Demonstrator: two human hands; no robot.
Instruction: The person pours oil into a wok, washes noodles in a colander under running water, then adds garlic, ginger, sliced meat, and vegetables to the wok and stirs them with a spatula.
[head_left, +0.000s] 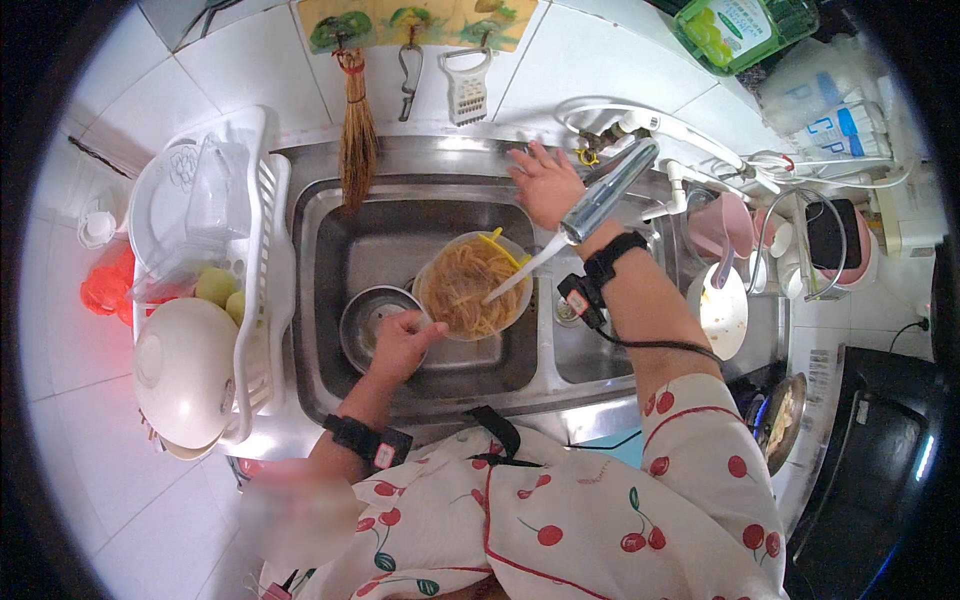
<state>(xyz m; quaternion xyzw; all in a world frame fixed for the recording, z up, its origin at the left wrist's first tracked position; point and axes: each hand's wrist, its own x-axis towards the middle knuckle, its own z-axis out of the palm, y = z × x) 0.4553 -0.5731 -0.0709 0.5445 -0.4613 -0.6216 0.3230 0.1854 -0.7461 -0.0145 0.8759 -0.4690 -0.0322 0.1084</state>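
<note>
A light plastic bowl (515, 315) full of thin brownish noodles (469, 289) is over the large sink basin (375, 240). My left hand (401, 345) grips its left rim between thumb and fingers. Yellow plastic pieces (504, 247) show at the bowl's far right rim. A stream of water runs from the metal faucet (611, 191) onto the noodles. Beside the faucet, my right hand (547, 187) is spread, palm down, and appears to hold nothing. Whether it touches the faucet lever is hidden. Under my left hand lies a round metal bowl (360, 319).
A white dish rack (262, 300) with bowls, a plate and green fruit stands left. A small whisk broom (358, 135) hangs over the sink's back edge. Right are a white ladle-like pan (718, 311), pink containers (721, 225) and a frying pan (786, 420) on a lit burner.
</note>
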